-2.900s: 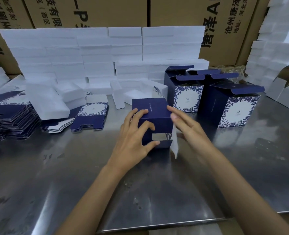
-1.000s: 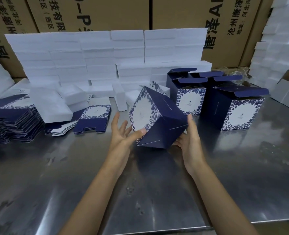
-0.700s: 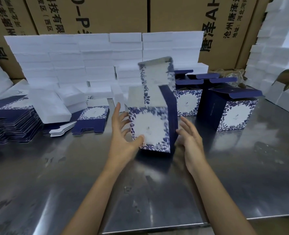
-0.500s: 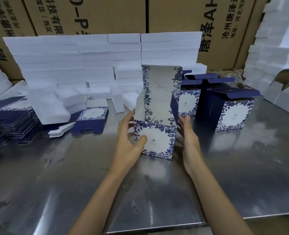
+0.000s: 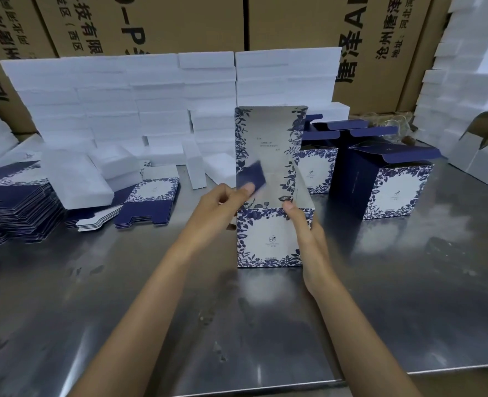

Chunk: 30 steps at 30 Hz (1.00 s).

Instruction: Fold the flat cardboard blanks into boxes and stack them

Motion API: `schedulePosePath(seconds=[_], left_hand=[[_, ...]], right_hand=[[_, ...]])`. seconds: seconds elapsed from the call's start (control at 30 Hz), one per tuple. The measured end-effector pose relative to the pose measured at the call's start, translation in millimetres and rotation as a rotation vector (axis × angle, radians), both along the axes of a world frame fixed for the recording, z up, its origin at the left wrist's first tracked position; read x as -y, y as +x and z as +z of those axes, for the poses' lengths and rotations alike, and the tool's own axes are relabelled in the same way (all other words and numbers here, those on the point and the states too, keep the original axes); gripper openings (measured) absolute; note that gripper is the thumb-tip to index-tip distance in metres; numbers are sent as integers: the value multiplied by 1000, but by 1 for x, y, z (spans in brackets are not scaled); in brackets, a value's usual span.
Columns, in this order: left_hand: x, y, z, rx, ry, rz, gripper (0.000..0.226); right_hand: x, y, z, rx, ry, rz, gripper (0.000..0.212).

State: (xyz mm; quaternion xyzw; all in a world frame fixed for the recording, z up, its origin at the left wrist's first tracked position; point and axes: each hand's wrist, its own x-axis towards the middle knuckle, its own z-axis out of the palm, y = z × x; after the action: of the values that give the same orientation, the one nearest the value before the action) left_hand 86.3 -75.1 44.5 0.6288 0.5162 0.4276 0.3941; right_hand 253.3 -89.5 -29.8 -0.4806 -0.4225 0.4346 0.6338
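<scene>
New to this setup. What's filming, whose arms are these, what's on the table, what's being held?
No robot here: one camera worn on a person's head looks down at their own bare arms. On the steel table stands an upright blue-and-white box with its lid up. The left hand pinches the box's dark side flap; the right hand grips its front right corner. Left lie flat blanks; behind right stand finished boxes. White foam blocks and brown cartons line the back.
</scene>
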Motion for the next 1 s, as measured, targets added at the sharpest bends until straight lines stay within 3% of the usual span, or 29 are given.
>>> schedulePosePath(seconds=[0.17,0.3,0.4,0.53,0.67,0.83,1.0], left_hand=[[-4,2,4,-178,96,30,30],[-10,6,9,-332,140,104,28],[-18,4,15,-353,82,101,39],[-26,1,18,-426,60,62,42],[-38,-3,22,-385,-25,37,41],[-41,-1,9,-328,57,68,33],[-47,7,-4,-105,104,160,27]], right_hand=[[0,-2,3,6,26,-26,82],[-1,1,4,17,-30,-31,58],[-3,4,2,21,-27,-40,84],[-4,3,4,5,-30,-21,86],[-2,4,7,-39,-49,6,85],[-3,4,8,-42,-72,33,75],[-5,5,10,-47,-111,37,109]])
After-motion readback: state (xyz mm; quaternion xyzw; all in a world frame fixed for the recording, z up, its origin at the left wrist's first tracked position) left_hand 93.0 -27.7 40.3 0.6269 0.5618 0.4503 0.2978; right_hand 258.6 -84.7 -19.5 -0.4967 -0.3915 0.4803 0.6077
